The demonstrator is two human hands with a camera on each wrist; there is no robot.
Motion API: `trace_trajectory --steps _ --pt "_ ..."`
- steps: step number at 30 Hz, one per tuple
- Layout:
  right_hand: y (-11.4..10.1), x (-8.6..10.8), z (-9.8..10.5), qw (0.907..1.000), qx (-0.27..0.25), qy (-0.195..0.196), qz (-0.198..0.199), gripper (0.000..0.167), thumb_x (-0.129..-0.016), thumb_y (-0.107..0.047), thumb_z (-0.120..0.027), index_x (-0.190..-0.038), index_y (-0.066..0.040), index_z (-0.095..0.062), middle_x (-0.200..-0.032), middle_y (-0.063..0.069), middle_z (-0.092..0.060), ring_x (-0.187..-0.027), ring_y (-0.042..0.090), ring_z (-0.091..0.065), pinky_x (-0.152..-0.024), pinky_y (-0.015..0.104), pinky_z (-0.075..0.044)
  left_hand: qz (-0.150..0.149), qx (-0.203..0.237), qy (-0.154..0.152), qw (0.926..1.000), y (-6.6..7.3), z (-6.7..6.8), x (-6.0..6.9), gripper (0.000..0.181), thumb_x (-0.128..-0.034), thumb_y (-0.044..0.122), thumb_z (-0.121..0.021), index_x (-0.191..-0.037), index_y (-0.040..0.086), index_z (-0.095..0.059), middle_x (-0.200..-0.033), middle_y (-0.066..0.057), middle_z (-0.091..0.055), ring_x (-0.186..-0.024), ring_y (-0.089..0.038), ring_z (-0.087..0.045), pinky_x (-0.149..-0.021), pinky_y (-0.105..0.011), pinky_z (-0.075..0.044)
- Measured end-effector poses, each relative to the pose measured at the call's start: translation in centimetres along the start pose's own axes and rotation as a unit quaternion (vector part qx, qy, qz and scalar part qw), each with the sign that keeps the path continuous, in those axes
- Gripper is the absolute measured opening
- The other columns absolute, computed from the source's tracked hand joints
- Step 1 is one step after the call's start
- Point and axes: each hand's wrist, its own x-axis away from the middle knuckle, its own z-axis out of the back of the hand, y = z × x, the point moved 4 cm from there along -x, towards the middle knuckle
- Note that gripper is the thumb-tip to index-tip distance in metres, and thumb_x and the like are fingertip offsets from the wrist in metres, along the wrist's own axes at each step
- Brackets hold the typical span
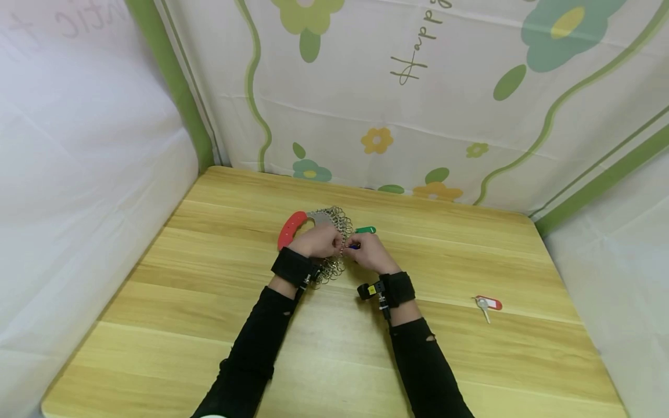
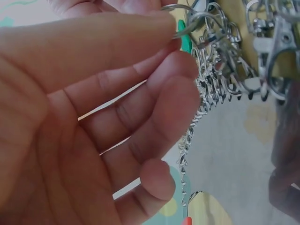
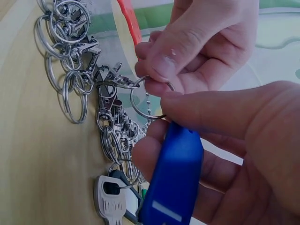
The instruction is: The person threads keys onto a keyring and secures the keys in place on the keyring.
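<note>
A metal plate (image 2: 229, 136) with a red handle (image 1: 291, 231) lies on the table, its curved edge hung with many swivel clasps and split rings (image 3: 70, 21). My left hand (image 1: 316, 240) is over the plate and pinches one split ring (image 3: 133, 104) between thumb and finger. From the right, my right hand (image 1: 373, 254) pinches a blue key tag (image 3: 173, 173) at its top, where it meets that same ring. Whether the tag is threaded on the ring is hidden by the fingertips. A key (image 3: 110, 199) hangs from another ring close by.
Just beyond my right hand lies a green tag (image 1: 365, 230). A key with a red-edged tag (image 1: 491, 303) lies farther right on the wooden table (image 1: 209, 278). White fabric walls (image 1: 334, 98) with printed flowers stand behind and at both sides.
</note>
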Motion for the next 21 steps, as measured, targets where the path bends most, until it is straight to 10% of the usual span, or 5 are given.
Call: trace_trajectory --steps 21 --pt "-0.06 -0.08 -0.02 0.9998 -0.011 -0.005 0.018 0.005 -0.088 -0.009 -0.067 -0.090 -0.007 -0.071 -0.093 0.005 -0.062 -0.068 0.024 -0.061 -0.058 0.028 -0.049 0.017 0.040 -0.010 0.9990 -0.25 -0.09 0.12 0.039 -0.0912 0.005 -0.051 -0.055 0.015 -0.040 -0.051 0.003 -0.027 -0.041 -0.011 -0.030 -0.046 -0.023 -0.030"
